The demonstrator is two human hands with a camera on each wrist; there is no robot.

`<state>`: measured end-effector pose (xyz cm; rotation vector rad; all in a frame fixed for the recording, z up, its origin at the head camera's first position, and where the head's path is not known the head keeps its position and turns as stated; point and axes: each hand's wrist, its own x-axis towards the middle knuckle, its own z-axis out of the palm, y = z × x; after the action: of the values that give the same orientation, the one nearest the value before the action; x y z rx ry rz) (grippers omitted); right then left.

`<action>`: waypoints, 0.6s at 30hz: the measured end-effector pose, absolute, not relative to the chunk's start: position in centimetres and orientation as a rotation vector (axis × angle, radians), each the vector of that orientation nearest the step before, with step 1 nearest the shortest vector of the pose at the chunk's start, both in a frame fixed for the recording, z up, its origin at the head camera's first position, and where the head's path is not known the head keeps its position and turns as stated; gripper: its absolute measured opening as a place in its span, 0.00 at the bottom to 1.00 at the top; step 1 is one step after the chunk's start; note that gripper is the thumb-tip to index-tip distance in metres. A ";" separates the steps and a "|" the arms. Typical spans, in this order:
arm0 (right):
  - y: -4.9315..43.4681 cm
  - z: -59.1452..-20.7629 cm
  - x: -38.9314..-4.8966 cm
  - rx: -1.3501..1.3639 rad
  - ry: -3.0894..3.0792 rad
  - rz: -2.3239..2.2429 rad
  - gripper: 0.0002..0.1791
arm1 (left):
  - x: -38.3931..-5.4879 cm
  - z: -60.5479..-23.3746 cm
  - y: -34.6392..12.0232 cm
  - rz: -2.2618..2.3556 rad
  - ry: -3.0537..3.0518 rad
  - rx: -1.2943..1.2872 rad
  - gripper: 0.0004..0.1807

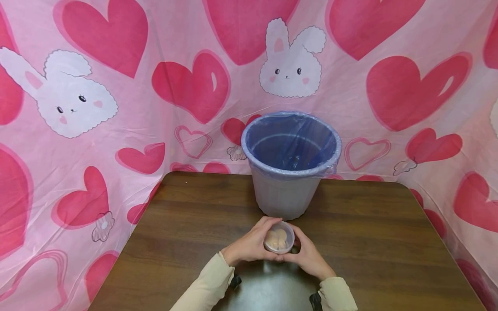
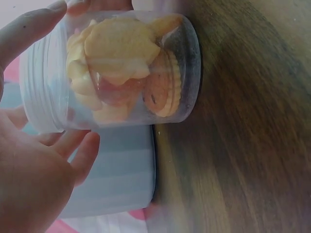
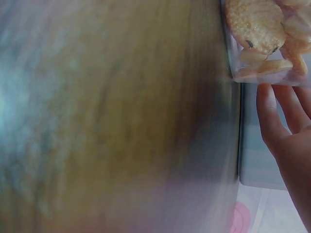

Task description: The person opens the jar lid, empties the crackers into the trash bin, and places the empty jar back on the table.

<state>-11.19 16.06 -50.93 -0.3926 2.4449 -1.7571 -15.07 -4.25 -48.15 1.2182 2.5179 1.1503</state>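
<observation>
A clear round plastic jar [image 1: 279, 238] stands upright at the near side of the bin, between my two hands. Biscuits and crackers [image 2: 119, 53] of several shapes show through its wall, some round with scalloped edges. A ridged, whitish band [image 2: 43, 80] runs round the jar's top. My left hand [image 1: 252, 242] grips the jar from the left, thumb in front and fingers behind. From the right, my right hand [image 1: 308, 255] holds it high up, its thumb meeting the left thumb at the front. In the right wrist view only the jar's lower part [image 3: 267, 39] shows.
Just beyond the jar, a light grey bin [image 1: 285, 194] lined with a blue plastic bag [image 1: 268, 151] stands on the dark wooden table [image 1: 194, 211]. A pink cloth [image 1: 136, 103] with hearts and rabbits hangs behind the table and along both sides.
</observation>
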 end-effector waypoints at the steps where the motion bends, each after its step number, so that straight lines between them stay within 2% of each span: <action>1: 16.0 -50.5 -11.1 -0.381 2.433 -1.758 0.48 | -15.1 -48.2 -4.3 1.151 2.516 1.218 0.52; 6: 15.8 -49.4 -10.7 -0.353 2.423 -1.732 0.47 | -15.1 -48.1 -4.5 1.144 2.517 1.220 0.52; 18: 15.8 -49.5 -10.7 -0.378 2.429 -1.739 0.47 | -15.2 -48.4 -4.7 1.160 2.518 1.156 0.52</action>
<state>-10.71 15.84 -49.50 -0.3782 2.4294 -1.7392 -15.20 -4.71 -48.39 1.1562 2.5179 1.1597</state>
